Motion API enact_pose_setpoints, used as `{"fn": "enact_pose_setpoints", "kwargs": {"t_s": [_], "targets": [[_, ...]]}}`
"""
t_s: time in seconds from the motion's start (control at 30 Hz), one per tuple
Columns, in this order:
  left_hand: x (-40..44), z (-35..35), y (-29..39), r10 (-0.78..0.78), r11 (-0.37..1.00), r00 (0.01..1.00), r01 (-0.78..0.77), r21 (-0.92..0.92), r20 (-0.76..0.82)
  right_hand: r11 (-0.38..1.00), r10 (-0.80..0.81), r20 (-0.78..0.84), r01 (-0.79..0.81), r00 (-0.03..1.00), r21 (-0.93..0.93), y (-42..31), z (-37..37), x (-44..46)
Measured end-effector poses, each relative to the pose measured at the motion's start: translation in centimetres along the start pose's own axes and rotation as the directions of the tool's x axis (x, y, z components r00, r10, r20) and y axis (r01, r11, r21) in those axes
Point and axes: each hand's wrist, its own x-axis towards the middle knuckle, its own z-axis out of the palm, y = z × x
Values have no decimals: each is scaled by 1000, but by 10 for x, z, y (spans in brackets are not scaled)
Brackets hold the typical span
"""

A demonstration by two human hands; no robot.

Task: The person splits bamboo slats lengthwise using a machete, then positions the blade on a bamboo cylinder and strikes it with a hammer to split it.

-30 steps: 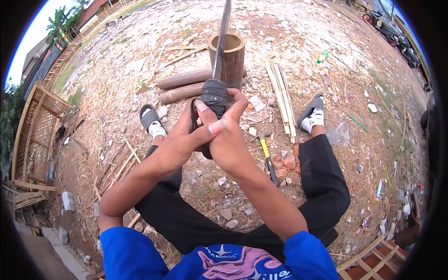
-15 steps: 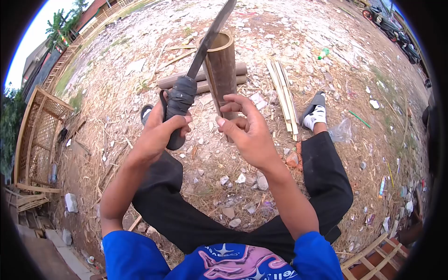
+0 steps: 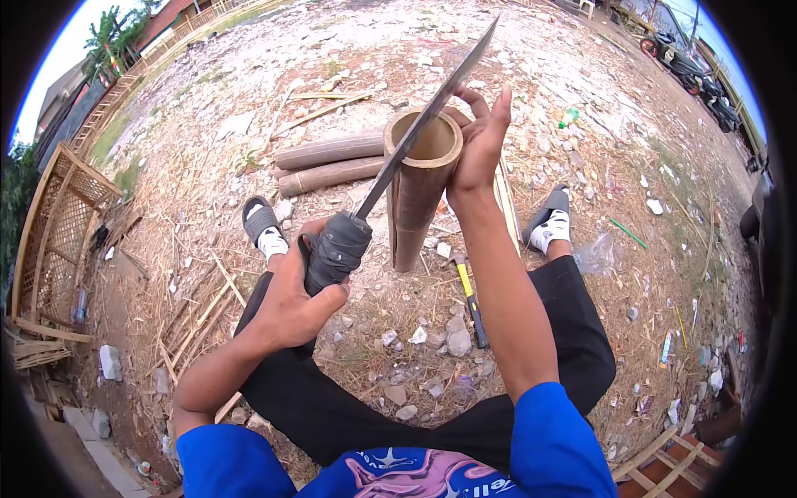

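A machete (image 3: 436,106) with a long dark blade is gripped in my left hand (image 3: 292,300), its fingers closed around the black-wrapped handle (image 3: 339,251). The blade slants up to the right, crossing in view over the open mouth of a thick bamboo tube (image 3: 415,207). Whether steel and bamboo touch, I cannot tell. The tube stands upright between my feet, a split visible down its left side. Against the tube's upper right side is my right hand (image 3: 479,158), some fingers going behind the rim and one pointing up.
Two bamboo lengths (image 3: 332,158) lie behind the tube. A yellow-and-black hammer (image 3: 470,303) rests on the ground near several stones (image 3: 455,339). Thin split strips (image 3: 195,328) are scattered at left, beside a woven bamboo frame (image 3: 62,236). Motorcycles (image 3: 693,70) stand far right.
My right hand has moved up and forward onto the tube's side. The machete has swung so its tip points further right. The hammer has come into view.
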Motion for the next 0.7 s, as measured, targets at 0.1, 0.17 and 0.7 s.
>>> {"fn": "enact_pose_setpoints", "kwargs": {"t_s": [0.1,0.17,0.7], "targets": [[-12,-7,-5,53,969,998,-62,241,42,962,-227,152,246,962,-120,7,-1,-26],[-19,1,-2,114,991,990,-119,68,77,848,-367,217,421,904,-320,12,-6,-48],[-29,-10,1,93,985,989,-108,134,118,866,-423,182,455,888,-210,22,-8,-68]]}}
